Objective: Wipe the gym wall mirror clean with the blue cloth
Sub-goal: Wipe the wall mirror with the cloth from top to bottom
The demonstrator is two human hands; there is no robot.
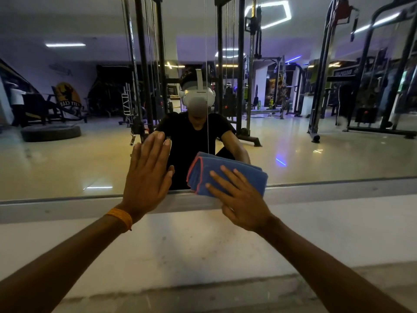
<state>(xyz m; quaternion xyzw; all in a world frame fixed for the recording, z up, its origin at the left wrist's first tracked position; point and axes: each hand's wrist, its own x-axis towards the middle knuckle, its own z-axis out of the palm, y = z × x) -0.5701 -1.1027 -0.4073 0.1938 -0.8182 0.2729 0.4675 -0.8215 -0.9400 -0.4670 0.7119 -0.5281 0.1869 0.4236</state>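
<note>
The wall mirror (316,159) fills the upper part of the head view and reflects the gym hall. A folded blue cloth (243,175) with a red hem lies flat against the glass at its lower edge. My right hand (239,197) presses on the cloth with straight, spread fingers. My left hand (147,175) rests flat on the mirror just left of the cloth, fingers straight and pointing up; an orange band circles that wrist. A vertical seam in the glass runs down to the cloth.
A metal frame strip (67,198) edges the mirror's bottom, with a white wall band (203,245) below it. The reflection shows a person in a black shirt with a white headset, cable machines and a tyre on a shiny floor.
</note>
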